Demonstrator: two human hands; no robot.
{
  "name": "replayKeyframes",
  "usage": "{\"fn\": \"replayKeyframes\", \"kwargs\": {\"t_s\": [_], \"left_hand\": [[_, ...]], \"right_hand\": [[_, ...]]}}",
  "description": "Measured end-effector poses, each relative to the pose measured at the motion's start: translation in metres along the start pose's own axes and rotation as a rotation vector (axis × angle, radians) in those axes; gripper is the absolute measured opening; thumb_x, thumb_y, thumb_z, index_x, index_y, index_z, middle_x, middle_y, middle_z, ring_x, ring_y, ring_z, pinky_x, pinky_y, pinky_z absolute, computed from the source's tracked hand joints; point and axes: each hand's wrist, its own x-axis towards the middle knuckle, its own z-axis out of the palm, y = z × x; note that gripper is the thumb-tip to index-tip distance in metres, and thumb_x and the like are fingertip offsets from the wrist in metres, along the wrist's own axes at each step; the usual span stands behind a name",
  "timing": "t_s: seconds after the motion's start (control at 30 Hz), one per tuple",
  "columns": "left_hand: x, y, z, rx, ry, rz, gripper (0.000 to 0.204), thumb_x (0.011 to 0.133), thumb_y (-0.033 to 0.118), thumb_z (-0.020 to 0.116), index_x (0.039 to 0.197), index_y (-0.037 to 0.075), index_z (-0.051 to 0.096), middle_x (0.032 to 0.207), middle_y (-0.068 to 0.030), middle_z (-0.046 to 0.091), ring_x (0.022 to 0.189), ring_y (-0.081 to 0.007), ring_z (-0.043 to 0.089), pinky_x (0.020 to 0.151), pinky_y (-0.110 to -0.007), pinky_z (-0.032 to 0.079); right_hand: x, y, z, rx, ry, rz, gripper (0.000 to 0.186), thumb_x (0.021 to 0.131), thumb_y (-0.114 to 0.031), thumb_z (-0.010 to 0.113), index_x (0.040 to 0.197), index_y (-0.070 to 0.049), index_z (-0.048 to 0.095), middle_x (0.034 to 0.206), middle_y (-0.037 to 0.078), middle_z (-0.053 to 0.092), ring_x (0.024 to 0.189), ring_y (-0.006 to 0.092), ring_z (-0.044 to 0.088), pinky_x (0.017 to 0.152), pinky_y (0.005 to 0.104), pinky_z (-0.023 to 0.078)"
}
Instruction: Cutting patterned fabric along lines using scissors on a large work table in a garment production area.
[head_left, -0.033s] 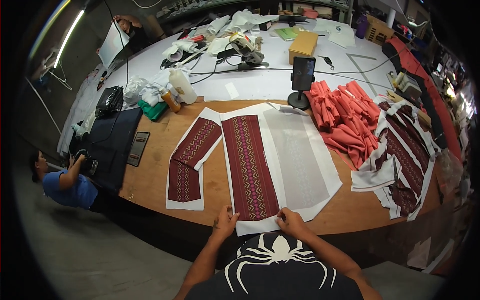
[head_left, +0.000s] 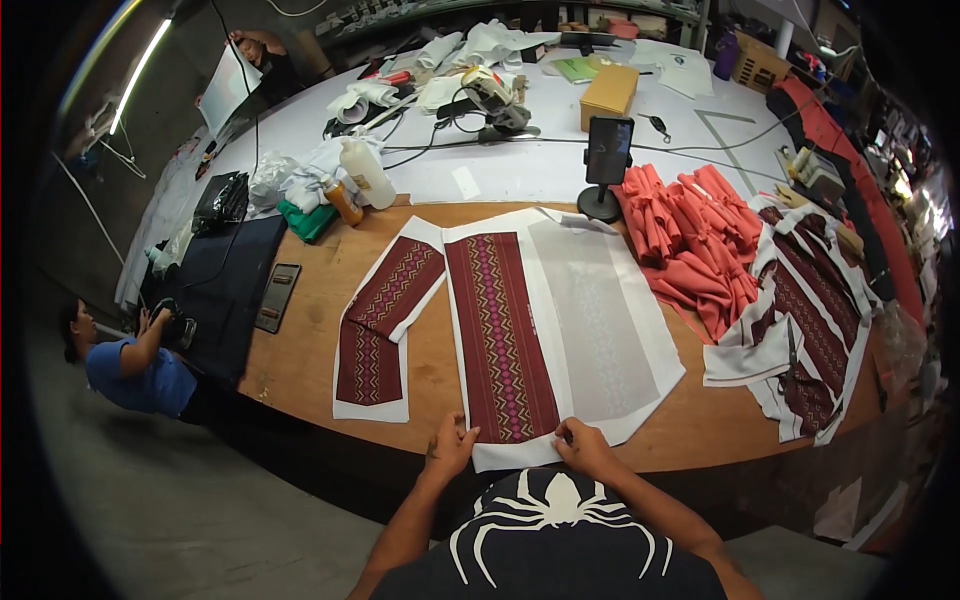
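Spread before me is a white fabric panel [head_left: 499, 457] printed with a maroon band [head_left: 505, 340] of zigzag and diamond motifs, its right part showing a pale greyish reverse side. At its near left corner my left hand [head_left: 449, 447] pinches the edge between thumb and fingers. My right hand [head_left: 584, 447] pinches the same near edge, just right of the maroon band. To the left lies a narrower, bent white-and-maroon fabric piece [head_left: 371, 350], touching the panel near its top corner. Neither hand touches that narrower piece.
Coral cloth bundles [head_left: 695, 240] and a heap of patterned fabric [head_left: 815, 290] with scissors [head_left: 792, 345] lie right. A phone on a stand [head_left: 605, 160] rises behind the panel. Bottles [head_left: 365, 175] and dark cloth [head_left: 225, 275] are left. One person [head_left: 140, 370] stands left, another [head_left: 280, 70] far back.
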Motion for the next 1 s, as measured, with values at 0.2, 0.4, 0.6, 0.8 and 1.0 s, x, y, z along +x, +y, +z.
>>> {"fn": "replayKeyframes", "kwargs": {"t_s": [0.2,0.4,0.6,0.8,1.0], "left_hand": [[-0.009,0.008,0.001,-0.035,0.025,-0.049,0.048,0.09,0.031,0.07,0.124,0.0,0.054,0.076,-0.0103,0.063,0.07,-0.0245,0.064,0.068,-0.038,0.05],[-0.021,0.0,0.011,-0.144,0.118,-0.091,0.037,0.094,0.026,0.065,0.12,0.0,0.058,0.081,-0.0136,0.067,0.074,-0.0247,0.067,0.07,-0.037,0.052],[-0.032,0.006,0.018,-0.208,0.162,-0.12,0.026,0.095,0.02,0.063,0.109,-0.001,0.065,0.088,-0.0172,0.072,0.079,-0.024,0.071,0.072,-0.035,0.054],[-0.043,0.012,0.021,-0.277,0.238,-0.235,0.026,0.089,0.016,0.07,0.107,-0.002,0.066,0.079,-0.0118,0.07,0.068,-0.0148,0.066,0.064,-0.029,0.053],[-0.037,0.014,0.02,-0.274,0.263,-0.226,0.028,0.088,0.015,0.073,0.107,-0.003,0.065,0.077,-0.0083,0.068,0.064,-0.0101,0.061,0.062,-0.026,0.051]], "right_hand": [[0.028,-0.01,-0.018,-0.068,0.057,0.002,0.032,0.088,-0.027,0.07,0.102,0.0,0.063,0.082,0.019,0.067,0.077,0.0358,0.067,0.072,0.0415,0.053],[0.201,-0.021,-0.059,0.029,0.184,-0.079,0.033,0.092,-0.03,0.067,0.096,0.003,0.065,0.076,0.013,0.069,0.059,0.0203,0.067,0.058,0.034,0.054],[0.394,-0.061,-0.099,0.136,0.127,0.036,0.031,0.093,-0.024,0.065,0.083,0.005,0.065,0.071,0.014,0.069,0.049,0.0203,0.064,0.046,0.0337,0.05],[0.467,-0.092,-0.089,-0.001,0.098,0.181,0.033,0.088,-0.024,0.072,0.071,0.004,0.068,0.064,0.01,0.068,0.049,0.018,0.063,0.048,0.0335,0.051],[0.487,-0.084,-0.085,-0.136,0.117,0.115,0.023,0.082,-0.023,0.075,0.075,-0.002,0.07,0.066,0.009,0.069,0.052,0.0177,0.062,0.055,0.034,0.051]]}}
